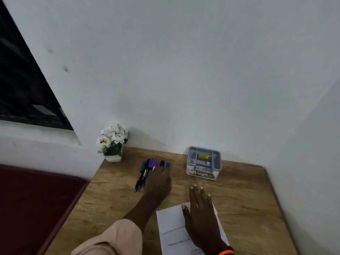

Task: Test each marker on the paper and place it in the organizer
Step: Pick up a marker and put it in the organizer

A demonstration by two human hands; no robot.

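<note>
Several markers (pixel 145 172) with green, blue, red and black caps lie in a bunch at the back of the wooden table (pixel 110 199). My left hand (pixel 159 183) reaches over them and rests on the right part of the bunch, its fingertips near the caps; the blur hides whether any finger curls round a marker. My right hand (pixel 200 214) lies flat with straight fingers on a white sheet of paper (pixel 171 221) near the front edge. A grey and clear plastic organizer (pixel 203 162) with compartments stands by the wall, to the right of the markers.
A small white pot of white flowers (pixel 113 142) stands at the table's back left corner. White walls close in the table at the back and right. A dark red surface (pixel 36 208) lies lower on the left, under a dark window (pixel 22 89).
</note>
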